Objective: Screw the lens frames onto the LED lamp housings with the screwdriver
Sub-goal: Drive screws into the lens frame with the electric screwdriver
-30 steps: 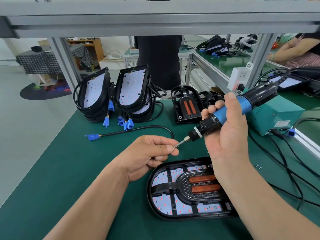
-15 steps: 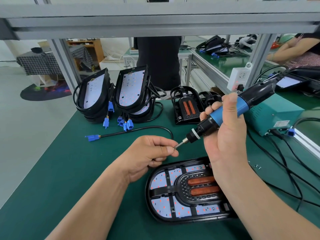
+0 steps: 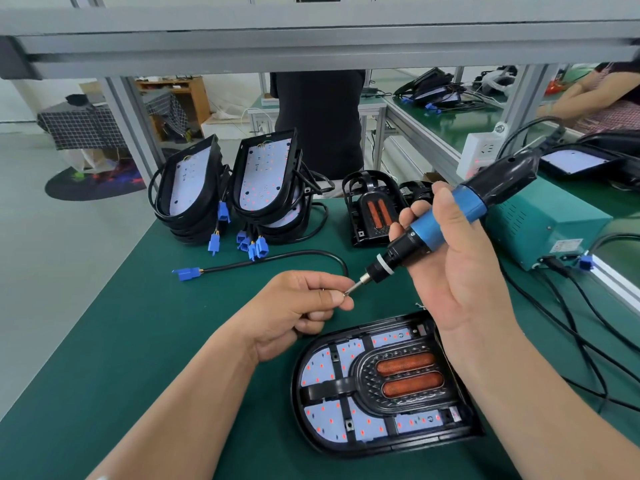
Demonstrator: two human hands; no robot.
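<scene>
A black LED lamp housing (image 3: 382, 441) lies flat on the green mat near me, its white LED board showing under a black lens frame (image 3: 367, 382) with two orange strips. My right hand (image 3: 460, 271) grips a blue-and-black electric screwdriver (image 3: 446, 223), tilted with its bit pointing down-left. My left hand (image 3: 298, 306) pinches a small screw (image 3: 343, 294) at the bit's tip, just above and left of the housing.
Stacks of housings (image 3: 242, 195) with blue connectors stand at the back left. A loose black cable (image 3: 277, 259) crosses the mat. Spare lens frames (image 3: 370, 209) lean behind. A teal power box (image 3: 547, 230) and cables lie at right. A person in black stands beyond the bench.
Both hands and the screwdriver hold almost the same pose. My view has shifted slightly, with the housing a little lower-left in frame.
</scene>
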